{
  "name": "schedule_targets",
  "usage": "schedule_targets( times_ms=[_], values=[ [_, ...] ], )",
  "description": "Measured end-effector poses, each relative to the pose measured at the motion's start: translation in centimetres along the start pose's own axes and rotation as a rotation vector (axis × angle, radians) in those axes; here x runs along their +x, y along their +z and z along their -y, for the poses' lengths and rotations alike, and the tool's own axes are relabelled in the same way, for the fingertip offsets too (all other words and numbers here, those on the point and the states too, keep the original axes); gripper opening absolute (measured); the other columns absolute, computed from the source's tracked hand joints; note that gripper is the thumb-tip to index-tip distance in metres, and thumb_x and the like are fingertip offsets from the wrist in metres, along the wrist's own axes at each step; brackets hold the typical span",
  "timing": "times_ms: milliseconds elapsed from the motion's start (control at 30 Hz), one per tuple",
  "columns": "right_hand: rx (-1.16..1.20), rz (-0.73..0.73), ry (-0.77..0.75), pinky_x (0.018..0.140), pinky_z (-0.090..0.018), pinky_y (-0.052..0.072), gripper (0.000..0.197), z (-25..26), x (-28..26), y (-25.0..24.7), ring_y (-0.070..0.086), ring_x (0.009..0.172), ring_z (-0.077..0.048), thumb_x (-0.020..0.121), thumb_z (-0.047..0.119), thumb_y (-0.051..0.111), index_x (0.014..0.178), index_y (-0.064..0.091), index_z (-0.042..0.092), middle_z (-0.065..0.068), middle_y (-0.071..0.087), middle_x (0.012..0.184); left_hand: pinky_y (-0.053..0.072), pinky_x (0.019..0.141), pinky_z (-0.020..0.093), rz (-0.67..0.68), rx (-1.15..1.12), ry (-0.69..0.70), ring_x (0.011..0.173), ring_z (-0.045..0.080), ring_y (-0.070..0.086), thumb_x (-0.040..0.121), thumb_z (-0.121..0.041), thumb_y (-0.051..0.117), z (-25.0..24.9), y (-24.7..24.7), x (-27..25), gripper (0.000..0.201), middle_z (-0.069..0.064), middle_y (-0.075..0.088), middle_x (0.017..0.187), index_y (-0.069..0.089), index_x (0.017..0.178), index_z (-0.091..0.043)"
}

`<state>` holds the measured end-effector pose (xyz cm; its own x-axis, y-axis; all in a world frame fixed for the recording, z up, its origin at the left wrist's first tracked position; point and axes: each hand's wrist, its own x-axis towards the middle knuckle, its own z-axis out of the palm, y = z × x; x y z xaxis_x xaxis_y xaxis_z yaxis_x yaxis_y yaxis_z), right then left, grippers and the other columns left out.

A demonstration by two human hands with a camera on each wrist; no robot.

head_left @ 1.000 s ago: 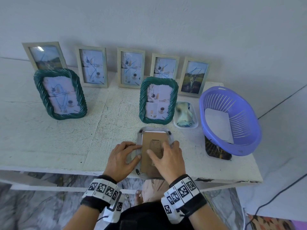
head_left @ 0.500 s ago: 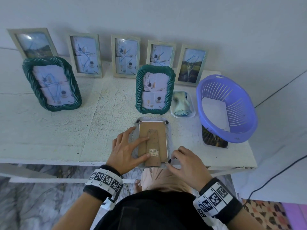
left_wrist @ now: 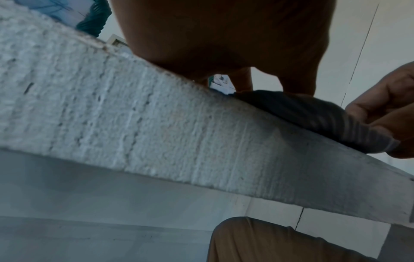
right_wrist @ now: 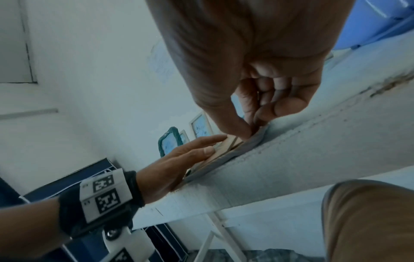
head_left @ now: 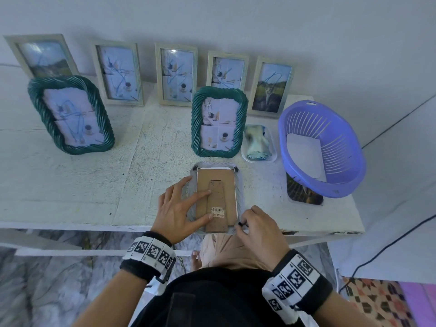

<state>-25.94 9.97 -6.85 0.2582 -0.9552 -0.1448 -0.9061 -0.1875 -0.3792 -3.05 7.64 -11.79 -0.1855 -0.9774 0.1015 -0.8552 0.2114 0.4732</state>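
A picture frame lies face down at the front edge of the white table, its brown cardboard back and stand up. My left hand rests flat on the back's left side, fingers straight and spread. My right hand is at the frame's near right corner, where thumb and forefinger pinch a small black retaining clip. The right wrist view shows my right hand's fingers curled at the frame's corner, and my left hand lying on the back.
Several pale upright frames line the wall. Two green twisted frames stand in front. A small clear tray with a cloth and a purple basket holding paper sit right. A dark photo lies under the basket.
My right hand has left the cardboard back and dropped to the near right corner, where it pinches the clip. My left hand has spread flat onto the back.
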Motion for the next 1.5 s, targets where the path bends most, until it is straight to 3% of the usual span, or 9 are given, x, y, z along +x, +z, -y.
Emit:
schedule_targets(
  times_ms=[133, 400, 633, 767, 867, 1000, 1100, 1200, 1500],
  values=[
    [0.183, 0.003, 0.006, 0.071, -0.026, 0.048, 0.006, -0.4, 0.3, 0.5, 0.057, 0.076, -0.013, 0.085, 0.013, 0.067, 0.086, 0.062, 0.010, 0.000, 0.054, 0.087, 0.034, 0.103, 0.044, 0.000, -0.001, 0.002, 0.132, 0.022, 0.031, 0.075, -0.079, 0.049, 0.1, 0.0, 0.0, 0.060, -0.002, 0.027, 0.151, 0.047, 0.131, -0.055],
    [0.194, 0.038, -0.100, 0.062, -0.007, 0.033, 0.004, -1.0, 0.2, -0.2, 0.050, 0.070, -0.005, 0.085, 0.012, 0.068, 0.083, 0.065, 0.010, 0.008, 0.050, 0.083, 0.033, 0.103, 0.043, 0.000, 0.002, 0.015, 0.131, 0.021, 0.032, 0.076, -0.079, 0.047, 0.1, 0.0, 0.0, 0.060, -0.002, 0.027, 0.151, 0.047, 0.131, -0.055],
    [0.107, 0.070, -0.184, 0.064, -0.018, 0.035, 0.010, -1.2, 0.4, -0.3, 0.049, 0.071, -0.009, 0.090, 0.016, 0.061, 0.082, 0.063, 0.010, 0.003, 0.053, 0.085, 0.033, 0.103, 0.043, 0.008, -0.001, 0.018, 0.133, 0.021, 0.031, 0.075, -0.081, 0.045, 0.2, 0.0, 0.0, 0.061, -0.003, 0.027, 0.151, 0.046, 0.131, -0.056],
    [-0.019, 0.018, -0.207, 0.067, -0.020, 0.038, 0.017, -0.7, 0.6, -0.6, 0.046, 0.083, -0.011, 0.091, 0.031, 0.056, 0.097, 0.060, 0.016, 0.003, 0.048, 0.097, 0.031, 0.105, 0.043, 0.023, -0.028, 0.030, 0.134, 0.021, 0.030, 0.078, -0.081, 0.039, 0.2, -0.3, 0.0, 0.061, -0.003, 0.025, 0.152, 0.043, 0.134, -0.056],
    [-0.048, -0.034, -0.290, 0.078, -0.023, 0.042, 0.037, 0.7, 1.1, -0.8, 0.046, 0.100, -0.016, 0.088, 0.045, 0.054, 0.118, 0.058, 0.025, 0.000, 0.049, 0.117, 0.034, 0.103, 0.040, -0.003, -0.193, 0.042, 0.130, 0.017, 0.036, 0.089, -0.069, 0.036, 0.5, -1.0, -0.1, 0.054, -0.003, 0.029, 0.150, 0.042, 0.139, -0.048],
    [-0.151, 0.036, -0.338, 0.092, -0.044, 0.044, 0.055, 1.6, 1.5, -0.2, 0.041, 0.121, -0.029, 0.077, 0.061, 0.055, 0.123, 0.056, 0.031, -0.006, 0.045, 0.133, 0.050, 0.091, 0.035, -0.104, -0.321, 0.070, 0.114, 0.007, 0.053, 0.092, -0.045, 0.051, 1.3, -2.3, -1.3, 0.032, -0.004, 0.047, 0.130, 0.063, 0.112, -0.023],
    [-0.190, 0.057, -0.319, 0.094, -0.049, 0.044, 0.054, 1.4, 1.5, 0.5, 0.042, 0.119, -0.031, 0.074, 0.060, 0.055, 0.121, 0.055, 0.032, -0.007, 0.046, 0.131, 0.054, 0.074, 0.030, -0.074, -0.204, 0.170, 0.095, 0.003, 0.057, 0.087, -0.040, 0.058, 1.1, -2.9, -2.8, 0.019, -0.006, 0.054, 0.117, 0.067, 0.089, -0.023],
    [-0.191, 0.043, -0.330, 0.094, -0.048, 0.045, 0.052, 1.2, 1.6, 0.9, 0.042, 0.120, -0.031, 0.076, 0.055, 0.059, 0.122, 0.054, 0.032, -0.007, 0.045, 0.133, 0.054, 0.068, 0.026, -0.041, -0.100, 0.216, 0.092, 0.005, 0.057, 0.085, -0.043, 0.060, 1.1, -3.0, -3.8, 0.021, -0.007, 0.057, 0.113, 0.068, 0.086, -0.024],
    [-0.185, 0.015, -0.369, 0.090, -0.048, 0.048, 0.053, 0.4, 1.8, 1.2, 0.046, 0.116, -0.031, 0.079, 0.060, 0.055, 0.126, 0.055, 0.036, -0.006, 0.046, 0.135, 0.042, 0.095, 0.027, 0.056, -0.386, 0.028, 0.114, -0.001, 0.047, 0.080, -0.056, 0.062, 1.8, -2.2, -4.6, 0.028, -0.022, 0.049, 0.125, 0.072, 0.102, -0.042]
  ],
)
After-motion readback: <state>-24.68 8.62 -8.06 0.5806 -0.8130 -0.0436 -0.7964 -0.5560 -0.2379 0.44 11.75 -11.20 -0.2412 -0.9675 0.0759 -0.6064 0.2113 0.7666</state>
